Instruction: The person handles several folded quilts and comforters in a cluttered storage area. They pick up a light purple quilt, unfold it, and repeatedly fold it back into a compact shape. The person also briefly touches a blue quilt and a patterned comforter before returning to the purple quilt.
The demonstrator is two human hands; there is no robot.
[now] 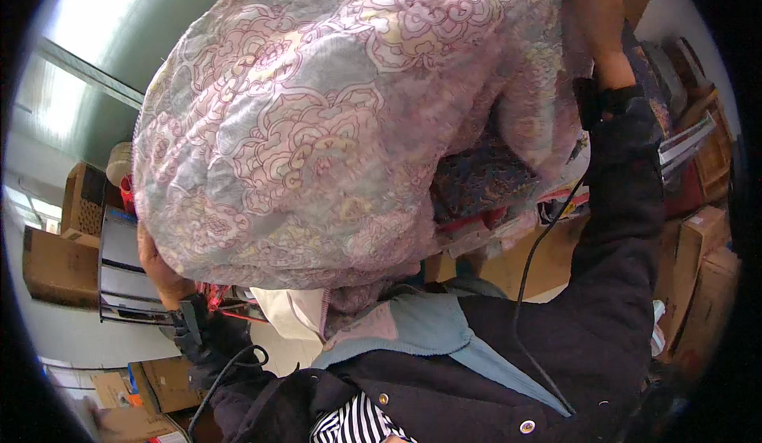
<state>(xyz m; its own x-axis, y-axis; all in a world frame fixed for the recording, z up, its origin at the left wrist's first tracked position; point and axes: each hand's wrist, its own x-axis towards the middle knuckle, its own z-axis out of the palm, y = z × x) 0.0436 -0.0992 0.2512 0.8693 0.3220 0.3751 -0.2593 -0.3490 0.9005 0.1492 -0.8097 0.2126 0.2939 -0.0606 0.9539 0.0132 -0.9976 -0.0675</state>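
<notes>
A quilted bedcover [309, 127], printed with pink and cream flowers on grey, hangs raised in front of me and fills most of the view. At its upper right edge, my right hand [598, 20] grips the gathered cloth. My left hand [156, 264] holds the lower left edge, its fingertips hidden behind the fabric. The cover's right side sags in loose folds. Below those folds shows a dark patterned cloth [482, 181] with red and pale fabric under it. A light blue cloth [411, 324] lies across my chest.
Cardboard boxes [59, 267] stand at the left by a dark-framed rack [128, 264]. More boxes [169, 383] sit at lower left and several cartons [702, 288] at right. Thin black cables [527, 276] run along both my arms. A wooden piece [708, 145] stands at far right.
</notes>
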